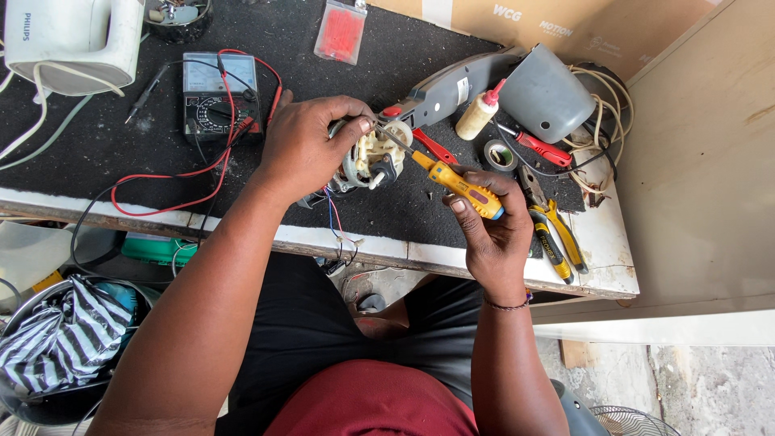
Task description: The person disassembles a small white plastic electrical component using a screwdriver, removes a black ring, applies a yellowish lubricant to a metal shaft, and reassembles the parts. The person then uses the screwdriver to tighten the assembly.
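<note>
The small electric motor (367, 157) sits on the black mat (97, 161), near the bench's front edge. Your left hand (307, 145) clamps over it from above, wrist bent. Your right hand (492, 222) grips the yellow screwdriver (460, 184), tip angled into the motor, with the multimeter (219, 95) to the left.
</note>
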